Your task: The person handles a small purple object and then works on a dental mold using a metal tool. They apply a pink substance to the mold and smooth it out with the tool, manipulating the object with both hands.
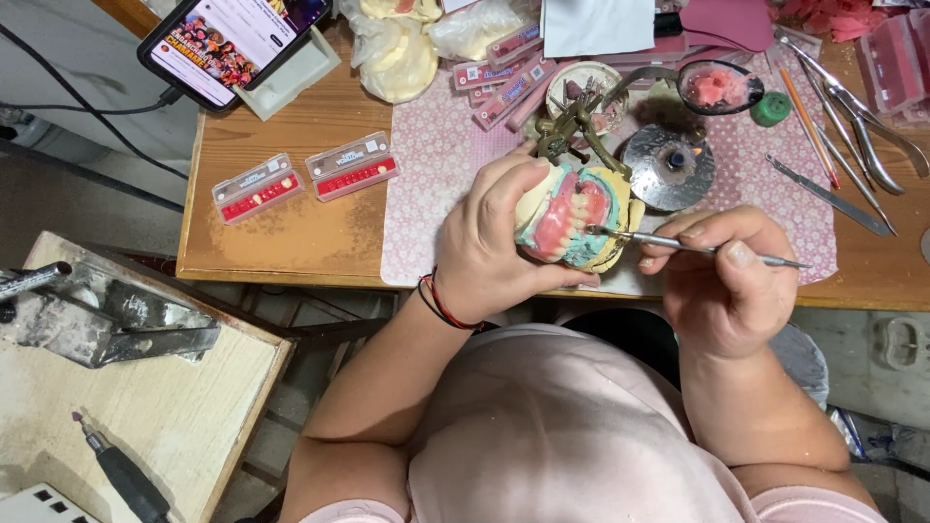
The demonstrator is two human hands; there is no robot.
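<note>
Cluttered wooden bench (291, 232) (pink mat (426, 174)), grey floor beside

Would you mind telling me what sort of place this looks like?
Probably a dental technician's bench: the left hand holds a denture model, the right hand a wax-carving tool, beside tooth trays.

Lay on the wooden table (291, 232): two clear cases of red tooth cards (305, 177) side by side at the left, a phone (232, 39) propped in a stand at the far left corner, plaster casts in plastic bags (402, 48) beside it. Rested farther right on a pink patterned mat (426, 194): a round metal dish (670, 167), a green cap (772, 108), a row of steel instruments (852, 116). Stood lower left: a pale side bench (145, 407) with a rotary handpiece (121, 470).
</note>
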